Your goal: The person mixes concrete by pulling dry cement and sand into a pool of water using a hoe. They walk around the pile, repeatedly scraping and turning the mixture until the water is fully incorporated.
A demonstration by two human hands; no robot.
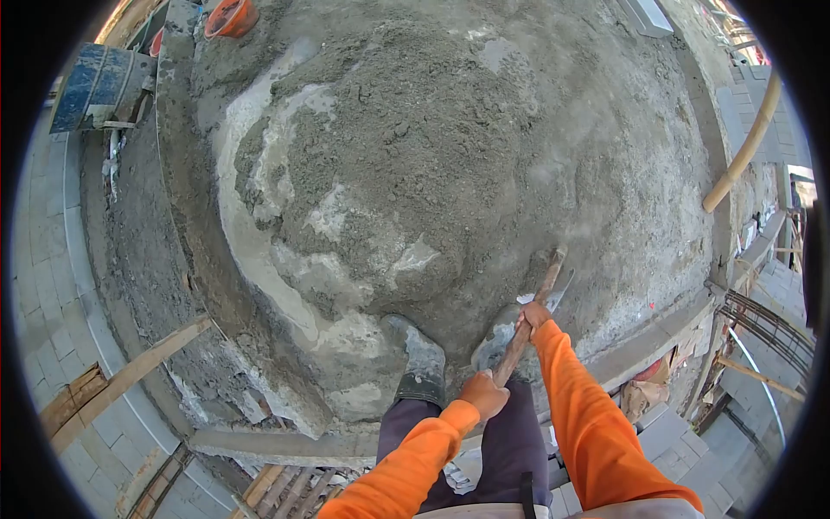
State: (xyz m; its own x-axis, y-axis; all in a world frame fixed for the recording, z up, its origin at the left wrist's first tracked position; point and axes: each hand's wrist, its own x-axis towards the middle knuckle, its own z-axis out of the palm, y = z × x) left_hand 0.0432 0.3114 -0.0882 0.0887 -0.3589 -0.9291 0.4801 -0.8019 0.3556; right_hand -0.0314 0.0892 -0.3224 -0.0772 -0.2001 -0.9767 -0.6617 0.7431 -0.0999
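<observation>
Both hands grip a long wooden handle (517, 346) that slants up and to the right. My left hand (485, 395) is closed round its lower end, close to my thighs. Further up the handle my right hand (535, 317) is wrapped round it, beside my right boot. The handle's far end reaches the grey mix by a thin metal edge (564, 292); the rest of the tool's head is hard to make out. A broad mound of wet grey mortar (406, 164) lies in front of my boots, with pale wet patches along its left side.
My boots (424, 355) stand at the mound's near edge. An orange bucket (232, 17) and a blue drum (104, 86) are at the upper left. Wooden planks (138, 372) lie lower left, a bamboo pole (748, 147) leans at the right, and steel bars (769, 329) lie below it.
</observation>
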